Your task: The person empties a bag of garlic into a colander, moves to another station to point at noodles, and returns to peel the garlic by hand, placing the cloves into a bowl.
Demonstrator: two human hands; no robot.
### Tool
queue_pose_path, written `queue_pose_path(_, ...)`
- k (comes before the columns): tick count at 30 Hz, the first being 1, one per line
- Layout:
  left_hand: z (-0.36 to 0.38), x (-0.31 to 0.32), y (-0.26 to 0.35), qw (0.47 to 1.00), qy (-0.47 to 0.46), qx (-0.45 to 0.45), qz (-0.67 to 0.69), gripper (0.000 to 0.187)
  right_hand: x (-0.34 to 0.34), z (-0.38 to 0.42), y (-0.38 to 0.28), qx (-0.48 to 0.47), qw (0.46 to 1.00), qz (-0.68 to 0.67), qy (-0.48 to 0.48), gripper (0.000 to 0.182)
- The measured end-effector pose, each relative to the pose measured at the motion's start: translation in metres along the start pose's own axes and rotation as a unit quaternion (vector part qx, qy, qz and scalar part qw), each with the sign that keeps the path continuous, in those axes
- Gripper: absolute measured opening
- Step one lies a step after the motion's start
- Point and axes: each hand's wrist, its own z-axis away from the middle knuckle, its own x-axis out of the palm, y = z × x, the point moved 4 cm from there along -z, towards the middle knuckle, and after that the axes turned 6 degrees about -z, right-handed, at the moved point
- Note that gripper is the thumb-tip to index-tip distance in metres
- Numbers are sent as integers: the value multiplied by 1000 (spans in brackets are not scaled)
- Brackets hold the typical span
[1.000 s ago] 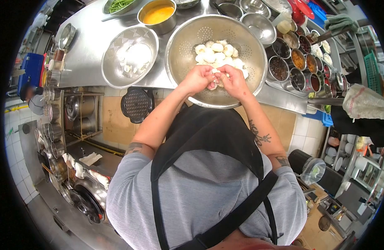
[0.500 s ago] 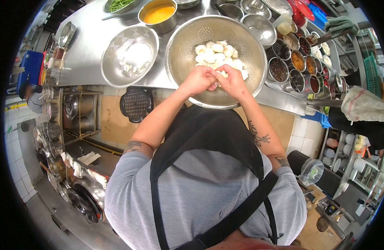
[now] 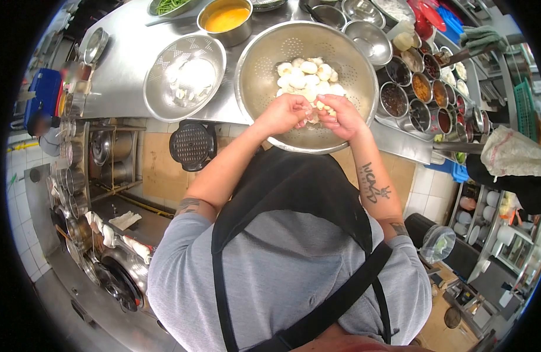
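A large steel colander [image 3: 255,100] holds a heap of white garlic bulbs [image 3: 308,69]. Over its near side, my left hand [image 3: 285,114] has its fingers closed in a pinch, with thin pale garlic skin [image 3: 308,111] at the fingertips. A small gap away, my right hand [image 3: 344,119] grips a pale yellow piece of garlic [image 3: 322,107] between thumb and fingers. To the left, a smaller perforated colander [image 3: 159,88] contains some small whitish pieces [image 3: 181,94], probably cloves, partly lost in glare.
Behind the colanders stands a pot of orange liquid [image 3: 228,22], with green beans [image 3: 170,6] in a bowl beside it. Steel bowls [image 3: 369,42] sit at the back right. Several ingredient tins [image 3: 393,100] line the right side. A black bin [image 3: 192,146] is below the counter edge.
My hands have come apart slightly, the right one shifting right and turning so its fingers show. Pale skin now shows at my left fingertips and a yellowish garlic piece in my right.
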Motion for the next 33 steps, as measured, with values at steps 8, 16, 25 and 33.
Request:
queue_pose_path(8, 8, 7, 1, 916, 103, 88, -378, 37, 31, -5, -8, -41, 986, -145, 74, 20)
queue_pose_path(16, 42, 0, 18, 886, 95, 55, -450, 41, 106, -49, -13, -90, 989, -94, 73, 40)
queue_pose_path(25, 42, -5, 13, 903, 125, 89, -400, 39, 194, -82, -35, -36, 990, -98, -93, 72)
queue_pose_path(33, 23, -25, 28, 880, 274, 161, -352, 53, 100, -44, -65, -86, 989, -108, -60, 46)
